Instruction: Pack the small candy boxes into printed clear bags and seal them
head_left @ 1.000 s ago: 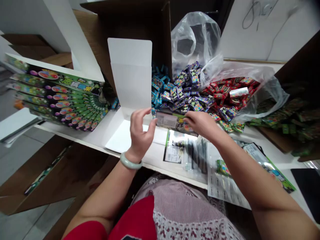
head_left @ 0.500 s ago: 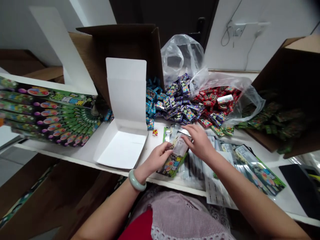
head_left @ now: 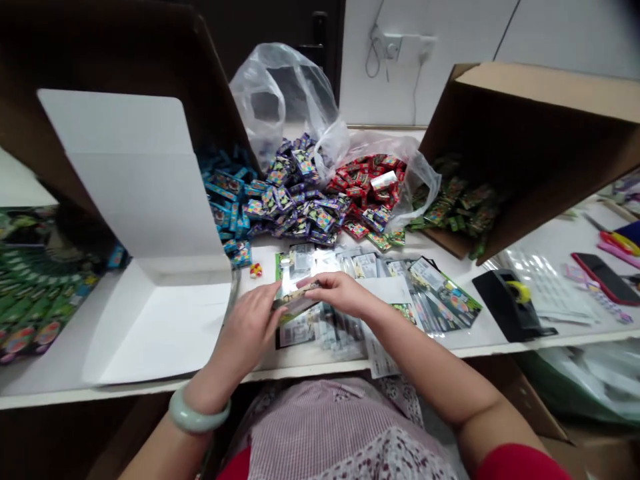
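Observation:
Between my hands is a clear plastic packet with a printed card (head_left: 300,303), tilted so that I see it at a low angle. My left hand (head_left: 253,327), with a pale green bangle on its wrist, is closed on the packet's left end. On the right end, my right hand (head_left: 337,293) pinches it between thumb and fingers. Below and beside it lie several more clear packets with printed cards (head_left: 440,293), overlapping on the white table (head_left: 270,360). A tiny red and yellow piece (head_left: 256,270) sits just beyond my left hand. My fingers hide part of the packet.
An open white box (head_left: 165,327) stands at left. Behind are piles of blue (head_left: 225,200), purple (head_left: 300,213) and red (head_left: 367,177) small packs, plus clear plastic bags. A cardboard box (head_left: 515,160) holds green packs. At right are a tape dispenser (head_left: 505,307) and a phone (head_left: 605,277).
My view has swung right, bringing the tape dispenser and phone fully in. The packet, whose green cartoon print faced up, is now tipped up between my hands.

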`<move>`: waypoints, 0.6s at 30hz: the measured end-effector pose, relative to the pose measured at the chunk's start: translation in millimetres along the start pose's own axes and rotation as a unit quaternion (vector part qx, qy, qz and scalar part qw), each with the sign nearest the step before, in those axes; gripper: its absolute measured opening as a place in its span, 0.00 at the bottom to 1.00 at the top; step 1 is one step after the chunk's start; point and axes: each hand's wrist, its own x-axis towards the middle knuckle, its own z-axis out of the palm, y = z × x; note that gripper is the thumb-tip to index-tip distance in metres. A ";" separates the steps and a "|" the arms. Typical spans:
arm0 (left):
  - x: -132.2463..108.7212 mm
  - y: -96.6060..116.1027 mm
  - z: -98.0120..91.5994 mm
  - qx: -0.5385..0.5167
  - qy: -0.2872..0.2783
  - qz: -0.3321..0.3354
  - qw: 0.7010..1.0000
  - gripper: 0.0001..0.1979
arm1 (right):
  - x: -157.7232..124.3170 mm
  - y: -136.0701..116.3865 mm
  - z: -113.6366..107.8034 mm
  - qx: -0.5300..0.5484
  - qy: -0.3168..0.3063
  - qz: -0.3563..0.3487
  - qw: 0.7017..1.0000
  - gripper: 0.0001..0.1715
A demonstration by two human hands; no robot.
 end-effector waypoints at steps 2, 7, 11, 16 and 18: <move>-0.5 -4.8 2.7 0.002 -0.013 0.008 1.000 0.16 | -0.9 -0.3 4.1 0.041 -0.007 -0.012 0.999 0.14; -3.2 -11.1 3.0 -0.071 0.041 -0.088 0.993 0.13 | -12.5 -14.8 17.1 -0.154 0.085 -0.075 0.982 0.14; 0.9 2.4 -3.7 -0.220 0.109 -0.297 0.923 0.15 | -26.7 -18.6 23.7 -0.226 0.224 -0.118 0.941 0.41; 13.6 27.7 7.1 -0.488 0.046 -0.376 0.786 0.21 | -24.9 3.1 21.9 0.036 0.074 -0.011 0.997 0.18; 16.1 33.4 17.3 -0.577 0.022 -0.384 0.721 0.24 | -25.2 10.8 17.7 0.071 0.078 0.007 0.994 0.20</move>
